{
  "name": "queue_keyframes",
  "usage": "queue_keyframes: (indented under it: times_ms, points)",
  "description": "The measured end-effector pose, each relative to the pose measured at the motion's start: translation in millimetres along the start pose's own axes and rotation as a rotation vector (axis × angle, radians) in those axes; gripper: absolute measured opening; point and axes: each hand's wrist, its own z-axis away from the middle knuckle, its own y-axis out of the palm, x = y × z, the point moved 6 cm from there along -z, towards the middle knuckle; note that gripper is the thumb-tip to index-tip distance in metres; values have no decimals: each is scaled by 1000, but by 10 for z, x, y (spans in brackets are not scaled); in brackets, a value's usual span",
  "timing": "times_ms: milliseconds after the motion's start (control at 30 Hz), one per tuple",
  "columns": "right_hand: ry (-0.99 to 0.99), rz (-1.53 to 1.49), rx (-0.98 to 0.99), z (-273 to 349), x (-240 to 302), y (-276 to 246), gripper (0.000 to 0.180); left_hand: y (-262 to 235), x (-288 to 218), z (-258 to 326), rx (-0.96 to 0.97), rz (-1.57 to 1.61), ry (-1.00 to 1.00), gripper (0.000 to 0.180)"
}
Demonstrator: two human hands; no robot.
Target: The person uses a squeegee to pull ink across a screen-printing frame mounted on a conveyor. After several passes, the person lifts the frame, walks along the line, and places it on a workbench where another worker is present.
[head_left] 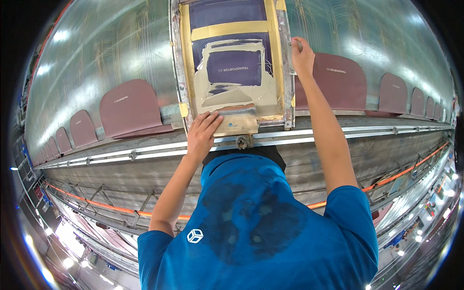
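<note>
A screen printing frame point(286, 58) lies ahead of me on the long table, its inner edges covered with yellow tape. On its purple mesh point(232, 72), cream-coloured ink point(270, 94) lies in a smeared band around a rectangular area with lettering. At the frame's near end my left hand point(202, 133) holds a wide squeegee point(239, 123) by its left part. The squeegee's blade edge meets the ink and partly hides it. My right hand point(303, 58) is closed at the frame's right side rail, fingers curled against its outer edge.
Maroon rounded panels point(129, 108) with small print lie in a row along the green table point(140, 43) on both sides. A metal rail point(309, 135) with clamps runs along the near edge. Behind me stretch an orange tube point(411, 166) and another long table.
</note>
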Motion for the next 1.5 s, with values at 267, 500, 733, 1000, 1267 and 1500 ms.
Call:
queue_keyframes:
  times_ms: [267,500,733,1000,1267,1500]
  points:
    - [-6,-12,-7,150,-35,-50,25,59,185,-783,-27,-30,34,61]
    - [16,20,3,232,-12,-174,23,-168,458,-1644,-39,117,45,54]
    - [8,-12,-4,370,-6,-113,23,-227,437,-1341,-38,93,-36,47]
    - [-630,578,21,369,615,-438,37,-150,547,-1526,12,161,-1,43]
    - [-449,255,537,641,1156,90,39,-246,444,-1962,122,98,-112,40]
    - [-432,156,486,1988,1068,-319,49,-219,-55,-729,-32,21,70,52]
